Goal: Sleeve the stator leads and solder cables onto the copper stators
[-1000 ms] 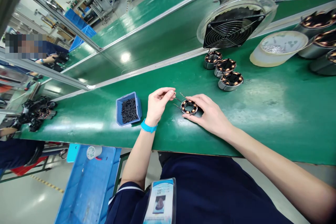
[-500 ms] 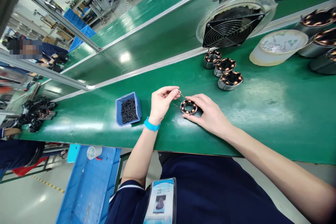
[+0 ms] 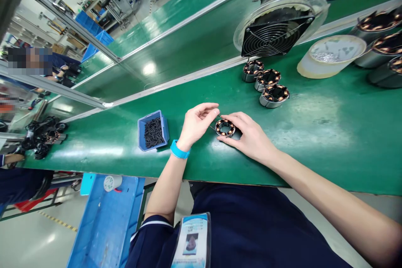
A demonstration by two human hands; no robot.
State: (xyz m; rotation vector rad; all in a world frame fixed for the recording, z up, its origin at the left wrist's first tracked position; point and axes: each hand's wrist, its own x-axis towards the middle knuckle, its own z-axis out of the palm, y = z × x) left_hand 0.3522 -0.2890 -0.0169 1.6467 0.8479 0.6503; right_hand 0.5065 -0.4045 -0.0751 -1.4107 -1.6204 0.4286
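Note:
My right hand [image 3: 251,136] grips a small motor stator [image 3: 226,135], a metal ring with copper windings and black insulation, between thumb and fingers at the bench surface. Thin wire leads stick out of its left side. On that side my left hand [image 3: 199,123], with a turquoise band at the wrist, pinches one wire lead close to the ring. The fingertips cover the end of the lead, so any small sleeve on it is hidden. Left of this hand stands a blue bin [image 3: 140,134] holding many short black tubes [image 3: 153,132].
Three similar stators [image 3: 274,96] stand behind my right hand, below a black fan grille [image 3: 268,39] on a duct. A white tub [image 3: 326,69] and larger stators [image 3: 378,56] are at the right. Co-workers and black cabling [image 3: 40,134] are at the left.
My left hand has shifted slightly right, and its fingertips are closer to the stator along the wire lead. My right hand and the stator have stayed nearly still.

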